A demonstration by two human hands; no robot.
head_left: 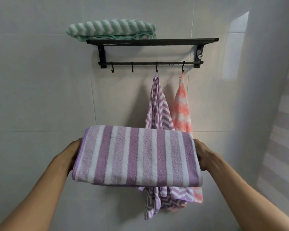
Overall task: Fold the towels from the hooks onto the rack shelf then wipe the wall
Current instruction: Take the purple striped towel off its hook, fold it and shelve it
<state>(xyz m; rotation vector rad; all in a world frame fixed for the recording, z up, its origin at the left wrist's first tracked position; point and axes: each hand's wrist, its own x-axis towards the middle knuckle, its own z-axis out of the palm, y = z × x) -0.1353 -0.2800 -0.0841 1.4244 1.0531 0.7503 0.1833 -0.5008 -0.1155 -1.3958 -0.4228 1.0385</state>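
Two hands, left hand (73,151) and right hand (205,155), are clamping the folded purple-and-white striped terry towel (137,155); lifting toward twelve o'clock, it could snag the black metal rack shelf (152,41) and unfold.

The folded towel (137,155) has purple and white stripes, the shelf towel (112,30) mint and white zigzags, one hanging towel (158,107) purple chevrons, another hanging towel (182,107) coral and white checks, the rack (152,41) black.

Folded towel (137,155) held between left hand (75,151) and right hand (205,155), below rack shelf (152,42). Another folded towel (112,30) on shelf's left end. Two towels (158,105) hang behind, from right hooks (183,68).
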